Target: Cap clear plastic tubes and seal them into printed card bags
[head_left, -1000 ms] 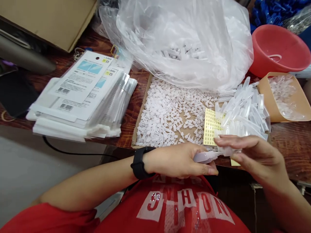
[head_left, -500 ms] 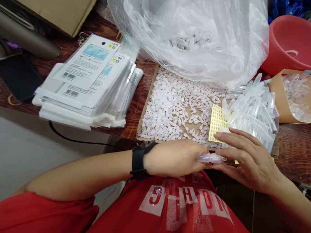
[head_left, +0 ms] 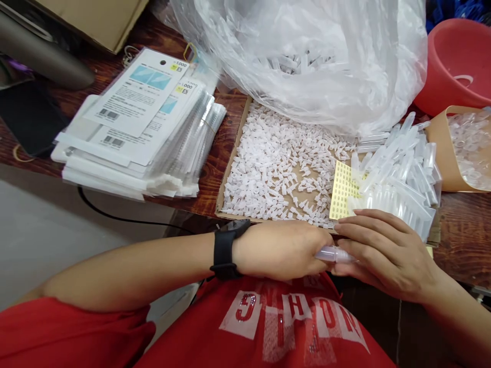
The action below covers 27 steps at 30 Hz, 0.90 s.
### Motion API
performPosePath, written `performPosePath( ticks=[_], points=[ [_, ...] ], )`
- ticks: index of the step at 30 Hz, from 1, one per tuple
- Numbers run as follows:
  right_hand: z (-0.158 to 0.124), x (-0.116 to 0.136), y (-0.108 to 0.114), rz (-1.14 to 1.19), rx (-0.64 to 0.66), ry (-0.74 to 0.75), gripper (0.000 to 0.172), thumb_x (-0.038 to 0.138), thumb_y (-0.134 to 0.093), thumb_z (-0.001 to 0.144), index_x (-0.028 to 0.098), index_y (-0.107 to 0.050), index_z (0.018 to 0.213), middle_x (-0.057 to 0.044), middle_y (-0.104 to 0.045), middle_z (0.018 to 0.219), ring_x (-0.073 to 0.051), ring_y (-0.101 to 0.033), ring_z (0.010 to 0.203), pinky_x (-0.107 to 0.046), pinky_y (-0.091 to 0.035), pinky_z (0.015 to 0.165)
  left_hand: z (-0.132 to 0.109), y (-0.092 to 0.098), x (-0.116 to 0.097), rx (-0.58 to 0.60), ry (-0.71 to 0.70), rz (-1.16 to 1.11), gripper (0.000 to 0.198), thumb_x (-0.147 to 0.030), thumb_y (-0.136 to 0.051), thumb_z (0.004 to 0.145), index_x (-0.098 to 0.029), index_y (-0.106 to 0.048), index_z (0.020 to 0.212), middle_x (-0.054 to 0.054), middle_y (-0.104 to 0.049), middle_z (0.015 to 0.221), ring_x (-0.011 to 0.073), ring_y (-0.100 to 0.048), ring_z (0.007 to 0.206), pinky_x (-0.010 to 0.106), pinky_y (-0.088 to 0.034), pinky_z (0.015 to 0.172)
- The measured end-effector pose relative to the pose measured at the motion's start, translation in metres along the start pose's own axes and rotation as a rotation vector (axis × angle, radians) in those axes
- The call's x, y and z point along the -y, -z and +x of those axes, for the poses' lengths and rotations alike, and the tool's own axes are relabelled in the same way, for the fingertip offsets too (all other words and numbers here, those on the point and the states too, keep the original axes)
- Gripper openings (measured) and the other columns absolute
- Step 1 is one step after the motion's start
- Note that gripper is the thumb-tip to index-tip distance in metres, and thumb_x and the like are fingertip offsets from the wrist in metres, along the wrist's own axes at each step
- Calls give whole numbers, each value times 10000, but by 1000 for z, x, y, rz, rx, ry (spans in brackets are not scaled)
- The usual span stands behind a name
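One translucent tube [head_left: 328,254], slim, lying roughly level in front of the wearer, its left part inside the left hand [head_left: 282,249], its ribbed right end pointing at the right hand [head_left: 389,253]. Left hand: closed round the tube, back of the hand uppermost, the tube projecting past the thumb side. Right hand: fingers bent over the tube's outer end, which they partly cover; whether they pinch it or merely rest against it cannot be told. One black wristwatch [head_left: 224,251], on the left wrist. One red shirt [head_left: 268,327] with pale lettered patches, below both hands. One shallow cardboard tray [head_left: 228,176], just beyond the left hand, spread with small white nozzle-like pieces [head_left: 255,176], thickest at the left. One yellow sticker sheet [head_left: 341,193], printed in rows, at the tray's right side, near the right fingertips. One heap of clear tubes [head_left: 401,171], beside the sheet and just beyond the right hand. One tan container [head_left: 441,145] of clear pieces, right of the heap; one red bowl [head_left: 458,66], behind it. One large plastic bag [head_left: 307,25], behind the tray, with translucent pieces showing inside. One stack of packaged cards [head_left: 138,102], left of the tray, on a dark wooden table [head_left: 464,240]
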State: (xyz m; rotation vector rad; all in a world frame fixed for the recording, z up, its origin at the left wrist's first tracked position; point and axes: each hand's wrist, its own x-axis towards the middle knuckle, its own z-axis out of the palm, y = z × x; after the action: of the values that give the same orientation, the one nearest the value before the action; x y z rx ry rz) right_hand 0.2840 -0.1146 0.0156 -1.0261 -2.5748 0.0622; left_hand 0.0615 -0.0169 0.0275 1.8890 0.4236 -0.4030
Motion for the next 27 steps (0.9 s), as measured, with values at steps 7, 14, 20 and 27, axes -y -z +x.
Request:
performPosePath(
  ticks=[7,14,20,27],
  points=[
    [-2,-4,1,-58,-39,79,73,260,-659,1040,209,-687,1084,-61,-796,1243,-231,-713,1205,-447,-556,1127,0,-3,0,-32,-14,20,221,-364,-547,1052,-204,-699,1057,66,-812,1064,236,-744,881,293,-420,657],
    [6,6,-5,-160,-11,-28,229,390,-568,1090,215,-714,1065,-40,-803,1242,-231,-695,1285,-413,-555,1119,4,-15,12,-249,8,232,166,-230,-509,1037,-180,-646,1118,111,-795,1014,288,-747,881,336,-425,683],
    [-42,-83,62,-317,89,-906,420,532,-409,1100,241,-684,1227,-128,-777,1194,-270,-739,1045,-408,-569,871,5,-5,16,-206,35,-15,356,-490,-473,1096,-221,-637,932,16,-751,936,209,-698,847,304,-421,737],
    [-121,-216,100,-408,344,-1349,305,341,-701,989,145,-699,1223,-138,-734,1141,-243,-696,969,-424,-563,886,-5,0,10,-155,96,-238,460,-603,-514,1054,-242,-636,1311,54,-737,1245,240,-679,1067,320,-475,912]
  ],
)
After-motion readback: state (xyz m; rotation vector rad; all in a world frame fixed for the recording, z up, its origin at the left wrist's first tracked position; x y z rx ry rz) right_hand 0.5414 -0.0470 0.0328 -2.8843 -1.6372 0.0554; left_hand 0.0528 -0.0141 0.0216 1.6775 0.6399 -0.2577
